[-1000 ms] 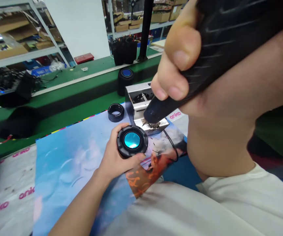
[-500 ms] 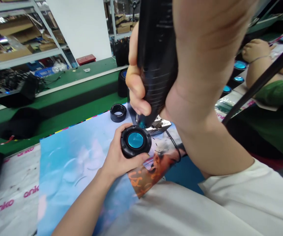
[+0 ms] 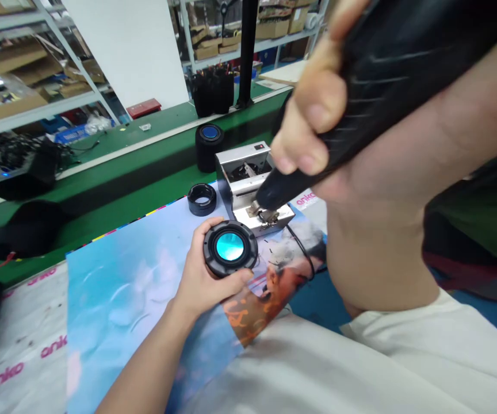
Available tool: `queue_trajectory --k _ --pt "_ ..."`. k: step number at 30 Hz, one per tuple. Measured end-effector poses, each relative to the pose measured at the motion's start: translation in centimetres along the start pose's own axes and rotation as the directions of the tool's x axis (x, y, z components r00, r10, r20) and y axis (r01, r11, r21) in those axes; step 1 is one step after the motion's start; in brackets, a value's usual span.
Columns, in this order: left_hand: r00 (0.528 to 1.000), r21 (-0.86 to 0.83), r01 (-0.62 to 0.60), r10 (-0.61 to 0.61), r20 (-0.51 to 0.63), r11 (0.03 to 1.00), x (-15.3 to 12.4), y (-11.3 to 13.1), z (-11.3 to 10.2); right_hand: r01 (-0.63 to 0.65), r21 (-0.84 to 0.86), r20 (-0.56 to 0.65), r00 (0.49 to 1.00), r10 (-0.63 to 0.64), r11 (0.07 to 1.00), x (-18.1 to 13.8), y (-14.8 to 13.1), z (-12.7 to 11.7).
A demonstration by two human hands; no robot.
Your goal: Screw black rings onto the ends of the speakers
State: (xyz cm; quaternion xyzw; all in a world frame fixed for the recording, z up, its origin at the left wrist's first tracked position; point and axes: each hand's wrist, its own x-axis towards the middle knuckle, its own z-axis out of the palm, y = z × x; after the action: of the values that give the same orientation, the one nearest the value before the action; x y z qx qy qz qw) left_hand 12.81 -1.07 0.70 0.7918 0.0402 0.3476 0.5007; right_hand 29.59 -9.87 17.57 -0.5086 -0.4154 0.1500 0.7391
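My left hand (image 3: 201,282) is wrapped round a black round speaker (image 3: 209,253) with a shiny blue disc in its middle, held face up over the printed sheet. In my right hand (image 3: 313,126) is a black electric screwdriver (image 3: 373,98), tilted down to the left. Its tip is at the metal front of a silver screw feeder (image 3: 244,152); whether a screw sits on the tip I cannot tell. A black ring (image 3: 202,199) lies on the sheet just behind the speaker.
A colourful printed sheet (image 3: 114,287) covers the work surface. On the green bench behind stands a black cylindrical speaker (image 3: 209,149) with a blue top. A dark post (image 3: 247,52) rises at the back. A black cable (image 3: 302,247) runs from the feeder. Shelves (image 3: 11,109) with boxes stand at the left.
My right hand has swung the screwdriver from the speaker's rim to the right, onto the screw feeder, tilting it over. My left hand still holds the speaker, little moved.
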Motion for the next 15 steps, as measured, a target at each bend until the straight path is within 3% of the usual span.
queue_trajectory --k 1,4,7,10,15 --pt "1.0 -0.008 0.003 -0.003 0.005 1.0 0.0 0.0 0.0 0.112 0.089 -0.035 0.993 -0.109 0.99 -0.2 0.8 -0.8" --pt "1.0 -0.014 0.028 -0.028 0.014 1.0 0.0 0.1 0.0 0.231 0.088 -0.191 0.959 -0.211 0.969 -1.3 4.2 -2.4" --pt "0.999 -0.024 0.049 -0.049 0.018 0.999 0.0 0.1 0.0 0.208 0.108 -0.175 0.967 -0.187 0.972 -2.1 7.4 -3.0" --pt "0.999 -0.032 0.047 -0.046 0.01 0.998 0.0 0.0 0.0 0.208 0.124 -0.132 0.973 -0.191 0.97 -2.4 8.7 -3.2" --pt "0.998 -0.069 0.06 -0.059 0.021 0.996 -0.2 -0.3 -0.1 0.021 0.143 -0.08 0.997 -0.009 0.989 -2.6 6.6 -3.2"
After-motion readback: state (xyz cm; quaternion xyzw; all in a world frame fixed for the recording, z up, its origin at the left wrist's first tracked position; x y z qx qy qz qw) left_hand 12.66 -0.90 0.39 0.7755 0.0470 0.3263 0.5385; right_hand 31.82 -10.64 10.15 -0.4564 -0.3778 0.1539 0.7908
